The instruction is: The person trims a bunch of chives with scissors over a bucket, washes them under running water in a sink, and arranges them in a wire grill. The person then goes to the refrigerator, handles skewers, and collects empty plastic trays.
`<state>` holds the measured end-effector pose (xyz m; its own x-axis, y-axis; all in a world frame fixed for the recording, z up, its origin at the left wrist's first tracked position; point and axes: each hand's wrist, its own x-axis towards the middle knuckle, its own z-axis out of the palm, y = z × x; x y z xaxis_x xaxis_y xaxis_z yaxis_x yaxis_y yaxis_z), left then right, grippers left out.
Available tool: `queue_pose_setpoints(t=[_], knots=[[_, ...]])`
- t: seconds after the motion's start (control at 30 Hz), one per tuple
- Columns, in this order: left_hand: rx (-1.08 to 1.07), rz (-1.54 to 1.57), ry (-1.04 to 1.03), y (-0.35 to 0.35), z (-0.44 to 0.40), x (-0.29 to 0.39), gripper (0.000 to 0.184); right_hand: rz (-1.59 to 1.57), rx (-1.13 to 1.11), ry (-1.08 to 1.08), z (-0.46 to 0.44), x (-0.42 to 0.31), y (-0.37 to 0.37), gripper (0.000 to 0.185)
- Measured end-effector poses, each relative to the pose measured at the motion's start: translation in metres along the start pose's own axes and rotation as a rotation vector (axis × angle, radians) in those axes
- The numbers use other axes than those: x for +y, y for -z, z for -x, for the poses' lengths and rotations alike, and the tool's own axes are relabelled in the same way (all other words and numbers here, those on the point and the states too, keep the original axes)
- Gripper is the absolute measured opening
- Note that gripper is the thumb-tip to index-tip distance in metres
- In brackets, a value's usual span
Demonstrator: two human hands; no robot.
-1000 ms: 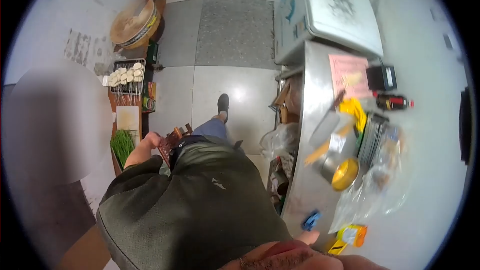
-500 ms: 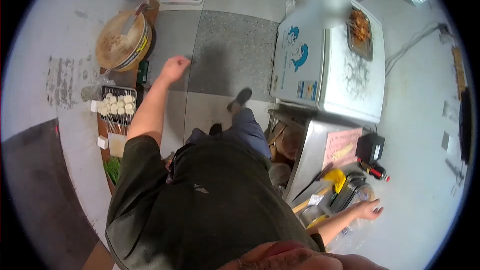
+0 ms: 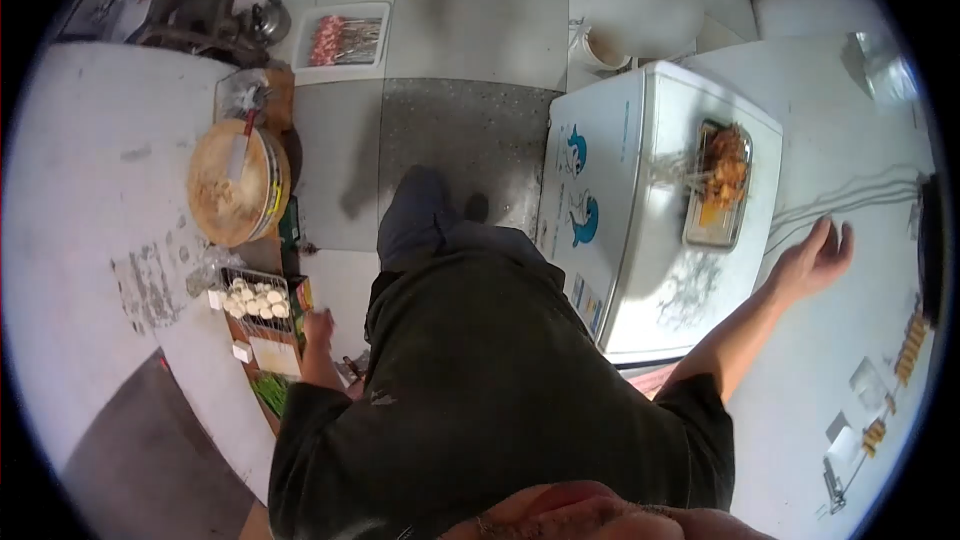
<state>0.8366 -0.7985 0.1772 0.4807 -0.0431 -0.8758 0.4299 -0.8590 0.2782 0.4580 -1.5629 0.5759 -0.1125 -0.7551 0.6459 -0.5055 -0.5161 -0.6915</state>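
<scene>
My right hand (image 3: 815, 260) is raised beside the white freezer (image 3: 655, 310), empty, its fingers apart. Nearest to it, on the freezer top, is a metal tray (image 3: 693, 237) with browned skewers (image 3: 725, 165), their sticks pointing left. My left hand (image 3: 319, 328) hangs low at my left side, next to a tray (image 3: 240, 273) of skewers with round white pieces (image 3: 255, 298). Its fingers are small and smeared, so I cannot make out how they are held.
A round chopping block (image 3: 225, 205) with a cleaver (image 3: 238, 155) sits on the left bench. Ahead on the floor is a white bin (image 3: 298, 65) of raw meat skewers (image 3: 328, 40). A white bucket (image 3: 600, 55) stands beyond the freezer. Green vegetables (image 3: 270, 390) lie at lower left.
I have walked forward; the freezer and floor bin are nearer. My right hand has swung forward from the steel counter to beside the freezer. My left hand has swung back toward my body.
</scene>
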Motion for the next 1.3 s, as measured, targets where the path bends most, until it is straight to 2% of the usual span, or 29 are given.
queue_pose_setpoints(t=[0.03,0.13,0.2,0.27,0.33,0.4,0.47,0.5,0.53,0.57,0.6,0.63,0.67,0.7,0.73,0.77,0.8,0.87,0.9,0.93,0.97,1.03,1.07,1.13,1.2,1.23,1.3], knots=[[-0.066,-0.017,0.129,-0.002,0.01,-0.007,0.033,-0.015,-0.033,0.005,-0.019,-0.005,-0.036,0.041],[-0.111,-0.168,0.307,-0.015,0.043,0.06,0.033,0.013,-0.111,0.021,-0.055,-0.027,-0.141,0.043],[-0.131,-0.238,0.288,-0.016,0.022,0.119,0.034,0.082,-0.209,0.049,-0.078,-0.024,-0.195,0.049],[-0.137,-0.313,0.221,-0.011,-0.026,0.189,0.034,0.359,-0.194,0.07,-0.101,-0.028,-0.245,0.054],[-0.105,-0.381,0.126,0.0,-0.096,0.274,0.034,0.354,-0.185,0.018,-0.128,-0.004,-0.282,0.057],[0.007,-0.264,0.01,0.02,-0.167,0.393,0.035,0.465,-0.276,0.03,-0.155,0.002,-0.313,0.06],[0.102,0.032,-0.158,0.049,-0.155,0.586,0.031,0.604,-0.269,0.079,-0.177,0.012,-0.333,0.059],[0.131,-0.5,-0.357,0.077,-0.19,0.656,0.03,0.644,-0.258,0.109,-0.184,0.019,-0.338,0.059],[0.362,-0.339,-0.648,0.098,-0.26,0.694,0.033,0.666,-0.228,0.037,-0.191,0.027,-0.34,0.059],[0.477,-0.422,-0.647,0.103,-0.255,0.782,0.037,0.681,-0.191,-0.029,-0.196,0.036,-0.344,0.059],[0.375,-0.254,-0.603,0.094,-0.227,0.871,0.041,0.691,-0.155,-0.089,-0.201,0.047,-0.349,0.059],[0.511,-0.378,-0.71,0.096,-0.248,0.934,0.039,0.709,-0.132,-0.165,-0.204,0.061,-0.355,0.058],[0.402,-0.102,-0.699,0.059,-0.186,1.009,0.031,0.727,-0.111,-0.238,-0.206,0.079,-0.361,0.057],[0.255,0.079,-0.709,0.049,-0.202,1.057,0.024,0.623,-0.096,-0.305,-0.206,0.099,-0.369,0.055],[0.316,0.053,-0.653,0.01,-0.157,1.111,0.025,0.716,-0.203,-0.333,-0.21,0.121,-0.374,0.053],[0.248,0.019,-0.723,-0.004,-0.184,1.142,0.026,0.699,-0.269,-0.371,-0.211,0.141,-0.384,0.053],[0.184,-0.013,-0.797,-0.017,-0.22,1.169,0.028,0.722,-0.446,-0.345,-0.209,0.183,-0.381,0.051],[0.136,-0.334,-0.819,-0.058,-0.249,1.206,0.031,0.65,-0.632,-0.698,-0.229,0.206,-0.416,0.056],[0.129,-0.484,-0.783,-0.086,-0.244,1.216,0.032,0.775,-0.763,-0.697,-0.223,0.246,-0.42,0.059],[0.127,-0.767,-0.818,-0.105,-0.253,1.224,0.033,0.707,-0.775,-0.741,-0.247,0.254,-0.433,0.06],[0.028,-0.863,-0.819,-0.128,-0.24,1.235,0.035,0.642,-0.773,-0.773,-0.277,0.255,-0.452,0.061],[-0.053,-0.551,-0.548,-0.172,-0.235,1.256,0.034,0.518,-0.751,-0.795,-0.349,0.264,-0.484,0.061],[-0.095,-0.385,-0.431,-0.19,-0.229,1.266,0.034,0.531,-0.721,-0.714,-0.386,0.274,-0.492,0.061],[-0.068,-0.338,-0.395,-0.212,-0.239,1.294,0.032,0.56,-0.667,-0.534,-0.466,0.296,-0.515,0.06],[-0.014,-0.26,-0.356,-0.247,-0.226,1.332,0.03,0.501,-0.565,-0.459,-0.554,0.306,-0.545,0.059],[-0.07,-0.208,-0.344,-0.258,-0.235,1.353,0.028,0.472,-0.524,-0.364,-0.598,0.313,-0.56,0.058],[-0.04,-0.211,-0.359,-0.298,-0.239,1.401,0.026,0.402,-0.403,-0.177,-0.676,0.327,-0.588,0.056]])
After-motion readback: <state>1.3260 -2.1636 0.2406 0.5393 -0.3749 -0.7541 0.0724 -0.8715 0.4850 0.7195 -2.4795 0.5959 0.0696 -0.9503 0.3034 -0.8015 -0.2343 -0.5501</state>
